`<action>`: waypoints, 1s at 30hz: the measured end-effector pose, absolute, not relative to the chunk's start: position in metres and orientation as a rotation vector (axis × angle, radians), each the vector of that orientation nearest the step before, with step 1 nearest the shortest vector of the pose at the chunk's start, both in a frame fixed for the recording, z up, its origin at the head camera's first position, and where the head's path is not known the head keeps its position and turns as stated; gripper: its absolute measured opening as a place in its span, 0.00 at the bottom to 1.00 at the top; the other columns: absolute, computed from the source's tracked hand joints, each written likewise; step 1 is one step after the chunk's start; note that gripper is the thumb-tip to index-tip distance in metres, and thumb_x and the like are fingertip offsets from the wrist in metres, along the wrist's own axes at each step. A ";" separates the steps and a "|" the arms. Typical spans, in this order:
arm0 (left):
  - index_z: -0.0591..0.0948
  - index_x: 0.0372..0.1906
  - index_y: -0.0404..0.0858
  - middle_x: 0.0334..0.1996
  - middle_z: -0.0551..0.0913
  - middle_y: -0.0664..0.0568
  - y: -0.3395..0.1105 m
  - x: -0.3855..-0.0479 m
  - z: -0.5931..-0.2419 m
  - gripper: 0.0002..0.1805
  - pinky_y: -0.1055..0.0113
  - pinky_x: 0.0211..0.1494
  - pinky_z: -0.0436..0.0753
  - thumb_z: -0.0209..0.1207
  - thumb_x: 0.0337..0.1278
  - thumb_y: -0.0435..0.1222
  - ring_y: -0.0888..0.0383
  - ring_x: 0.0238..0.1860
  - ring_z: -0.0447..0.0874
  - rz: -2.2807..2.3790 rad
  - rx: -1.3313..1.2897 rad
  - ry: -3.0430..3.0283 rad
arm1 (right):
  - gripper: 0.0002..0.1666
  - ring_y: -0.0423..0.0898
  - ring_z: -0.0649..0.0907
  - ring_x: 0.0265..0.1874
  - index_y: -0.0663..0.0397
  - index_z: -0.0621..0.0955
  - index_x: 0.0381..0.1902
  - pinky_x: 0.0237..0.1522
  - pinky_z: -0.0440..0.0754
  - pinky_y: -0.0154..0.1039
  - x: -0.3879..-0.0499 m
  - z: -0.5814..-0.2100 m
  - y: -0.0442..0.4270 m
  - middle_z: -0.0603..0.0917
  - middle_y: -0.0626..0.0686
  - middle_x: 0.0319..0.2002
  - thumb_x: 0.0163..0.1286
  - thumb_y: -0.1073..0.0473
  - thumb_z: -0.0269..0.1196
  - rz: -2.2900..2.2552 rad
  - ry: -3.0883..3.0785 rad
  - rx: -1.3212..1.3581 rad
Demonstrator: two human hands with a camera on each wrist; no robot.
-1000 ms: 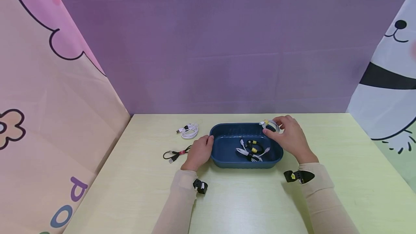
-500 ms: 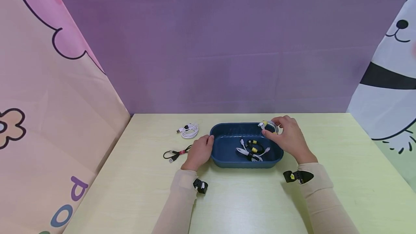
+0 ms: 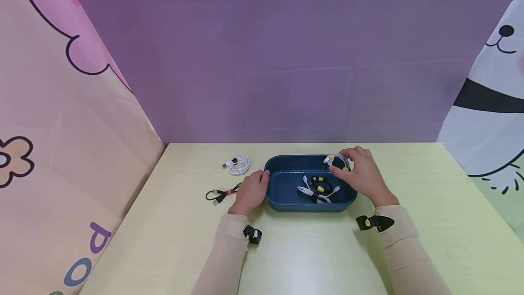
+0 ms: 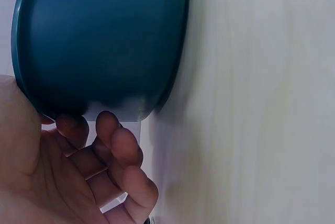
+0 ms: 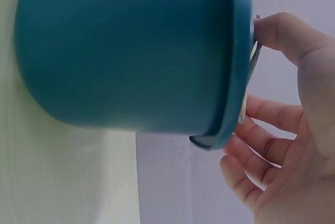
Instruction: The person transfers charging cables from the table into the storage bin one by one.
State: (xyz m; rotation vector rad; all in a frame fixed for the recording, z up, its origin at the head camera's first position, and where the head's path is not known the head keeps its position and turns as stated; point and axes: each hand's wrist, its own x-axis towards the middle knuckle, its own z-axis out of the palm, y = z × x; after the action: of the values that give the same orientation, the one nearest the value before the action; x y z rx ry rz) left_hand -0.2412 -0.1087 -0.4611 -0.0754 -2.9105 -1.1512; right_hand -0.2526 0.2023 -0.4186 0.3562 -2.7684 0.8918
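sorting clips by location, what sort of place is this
Probably a staged tabletop recording corner: a pale table, a purple fabric backdrop behind it, and cartoon-printed sheets at both sides.

I see a blue tub (image 3: 303, 206), a yellow-banded white cable (image 3: 343, 158) at its far right corner, purple cloth (image 3: 262, 67) behind it.

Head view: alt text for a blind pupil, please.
The right hand holds a pale cable at the far right corner of a blue tray that the left hand holds. Two cables lie inside, two others on the table.
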 end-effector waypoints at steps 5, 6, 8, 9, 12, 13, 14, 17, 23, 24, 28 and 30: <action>0.79 0.37 0.38 0.22 0.70 0.51 -0.108 -0.242 -0.462 0.22 0.63 0.31 0.67 0.42 0.82 0.47 0.53 0.27 0.73 -1.150 -0.076 -2.903 | 0.31 0.58 0.71 0.53 0.60 0.80 0.57 0.52 0.79 0.60 -0.253 -0.420 0.202 0.79 0.62 0.51 0.66 0.44 0.70 0.897 -2.764 0.371; 0.79 0.36 0.39 0.22 0.69 0.51 -0.108 -0.242 -0.462 0.22 0.64 0.31 0.67 0.42 0.82 0.47 0.53 0.27 0.73 -1.152 -0.076 -2.901 | 0.31 0.58 0.71 0.53 0.60 0.80 0.57 0.52 0.79 0.60 -0.253 -0.420 0.202 0.79 0.62 0.51 0.66 0.44 0.70 0.895 -2.766 0.373; 0.79 0.35 0.39 0.22 0.69 0.51 -0.108 -0.242 -0.462 0.22 0.64 0.30 0.67 0.42 0.82 0.47 0.54 0.26 0.73 -1.155 -0.080 -2.895 | 0.31 0.58 0.71 0.53 0.60 0.80 0.57 0.51 0.80 0.59 -0.253 -0.420 0.202 0.79 0.62 0.52 0.66 0.45 0.70 0.889 -2.770 0.376; 0.78 0.35 0.39 0.22 0.69 0.52 -0.109 -0.242 -0.462 0.22 0.64 0.30 0.66 0.42 0.82 0.47 0.54 0.26 0.72 -1.159 -0.083 -2.892 | 0.31 0.58 0.71 0.53 0.60 0.80 0.58 0.51 0.80 0.59 -0.253 -0.420 0.201 0.79 0.62 0.52 0.66 0.45 0.70 0.887 -2.773 0.378; 0.78 0.34 0.39 0.22 0.69 0.52 -0.109 -0.242 -0.463 0.22 0.64 0.29 0.66 0.42 0.82 0.47 0.54 0.25 0.72 -1.165 -0.088 -2.890 | 0.31 0.58 0.71 0.53 0.61 0.80 0.58 0.52 0.80 0.60 -0.252 -0.420 0.201 0.79 0.62 0.53 0.66 0.45 0.70 0.885 -2.778 0.386; 0.78 0.35 0.38 0.22 0.69 0.52 -0.109 -0.242 -0.463 0.22 0.64 0.29 0.66 0.42 0.82 0.47 0.54 0.25 0.72 -1.167 -0.090 -2.891 | 0.31 0.59 0.71 0.54 0.61 0.80 0.59 0.52 0.80 0.61 -0.252 -0.420 0.200 0.79 0.63 0.54 0.66 0.46 0.70 0.886 -2.779 0.389; 0.78 0.35 0.38 0.22 0.69 0.52 -0.109 -0.242 -0.463 0.22 0.64 0.30 0.66 0.42 0.82 0.47 0.54 0.25 0.72 -1.170 -0.090 -2.891 | 0.31 0.59 0.71 0.54 0.61 0.80 0.59 0.53 0.80 0.61 -0.252 -0.420 0.200 0.79 0.63 0.54 0.66 0.46 0.70 0.886 -2.780 0.391; 0.79 0.35 0.38 0.22 0.69 0.51 -0.109 -0.242 -0.463 0.23 0.64 0.30 0.66 0.42 0.82 0.48 0.54 0.25 0.72 -1.173 -0.084 -2.897 | 0.31 0.59 0.71 0.55 0.61 0.79 0.59 0.55 0.79 0.62 -0.253 -0.421 0.200 0.79 0.63 0.55 0.66 0.47 0.70 0.883 -2.783 0.396; 0.78 0.35 0.38 0.22 0.69 0.51 -0.109 -0.241 -0.463 0.23 0.65 0.29 0.67 0.42 0.82 0.48 0.54 0.25 0.72 -1.176 -0.075 -2.903 | 0.31 0.59 0.71 0.56 0.62 0.79 0.60 0.55 0.79 0.63 -0.253 -0.423 0.200 0.79 0.64 0.56 0.66 0.48 0.70 0.867 -2.786 0.402; 0.78 0.35 0.38 0.22 0.69 0.52 -0.109 -0.242 -0.463 0.23 0.65 0.29 0.67 0.42 0.82 0.48 0.54 0.25 0.72 -1.175 -0.076 -2.902 | 0.32 0.59 0.71 0.56 0.62 0.79 0.60 0.55 0.79 0.63 -0.253 -0.423 0.199 0.79 0.64 0.56 0.66 0.48 0.70 0.867 -2.787 0.402; 0.78 0.35 0.39 0.22 0.69 0.52 -0.109 -0.241 -0.462 0.23 0.65 0.29 0.67 0.42 0.82 0.48 0.54 0.25 0.72 -1.174 -0.075 -2.904 | 0.33 0.60 0.70 0.57 0.62 0.79 0.60 0.57 0.79 0.63 -0.253 -0.422 0.198 0.79 0.64 0.57 0.66 0.47 0.70 0.866 -2.797 0.399; 0.78 0.35 0.39 0.22 0.69 0.52 -0.109 -0.242 -0.462 0.23 0.65 0.29 0.67 0.42 0.82 0.48 0.54 0.25 0.72 -1.171 -0.078 -2.904 | 0.34 0.60 0.70 0.57 0.62 0.78 0.61 0.58 0.79 0.63 -0.253 -0.422 0.198 0.78 0.64 0.57 0.66 0.46 0.70 0.863 -2.806 0.394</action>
State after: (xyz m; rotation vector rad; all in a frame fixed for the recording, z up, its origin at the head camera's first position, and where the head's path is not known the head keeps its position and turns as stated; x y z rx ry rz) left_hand -0.2417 -0.1086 -0.4624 -0.0781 -2.9043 -1.1711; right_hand -0.2532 0.1980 -0.4220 0.3942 -2.8059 0.8629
